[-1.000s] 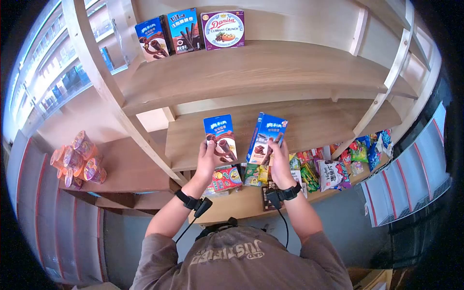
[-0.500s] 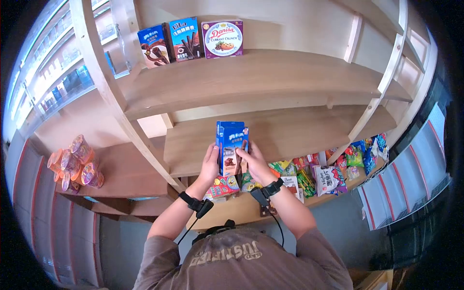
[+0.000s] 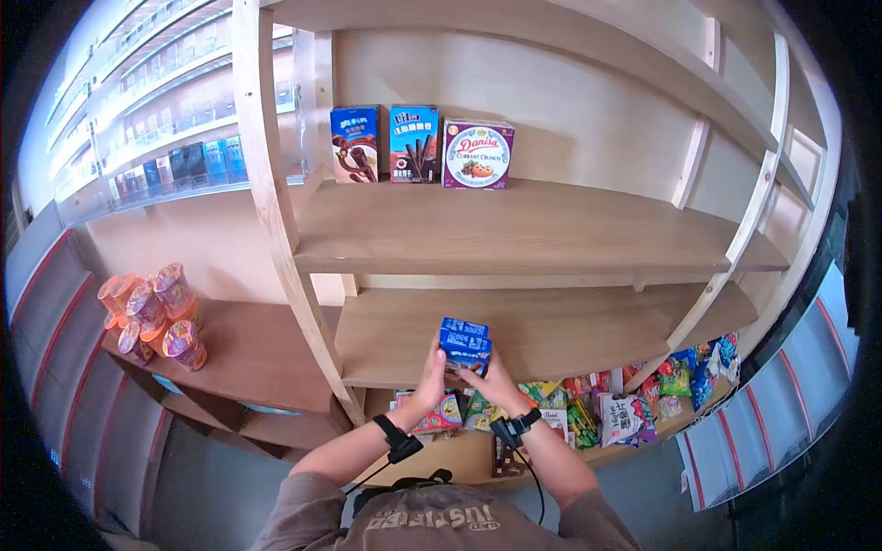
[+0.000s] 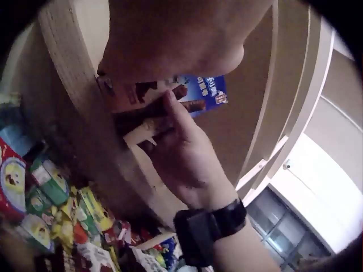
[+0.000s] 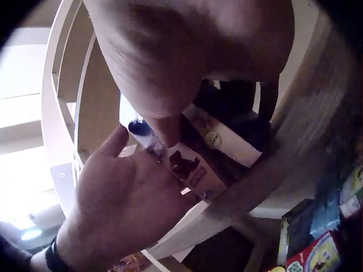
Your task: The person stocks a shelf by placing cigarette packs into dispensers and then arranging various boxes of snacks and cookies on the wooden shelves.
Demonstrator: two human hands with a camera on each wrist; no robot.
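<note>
Two blue boxes of chocolate wafer rolls [image 3: 465, 343], one in front of the other, are held together over the front of the middle shelf [image 3: 588, 331]. Their blue top ends face up in the head view. My left hand [image 3: 430, 380] grips them along the left side. From the right, my right hand [image 3: 497, 384] holds them, its thumb across the front. Rolls printed on the front box [image 4: 211, 90] show beside the right hand's thumb in the left wrist view. In the right wrist view, the left palm lies along the side of a box [image 5: 191, 169].
On the upper shelf [image 3: 588, 219] stand a blue wafer roll box [image 3: 355, 147], a second blue box [image 3: 414, 147] and a purple Danisa cookie box [image 3: 476, 156]. Bagged snacks [image 3: 627, 418] crowd the lower shelf. Orange-purple cups [image 3: 152, 312] are stacked at left. A wooden post [image 3: 266, 138] rises nearby.
The two boxes, held apart one per hand, have been brought together one in front of the other. They have then tipped so their tops show. The head view has tilted up.
</note>
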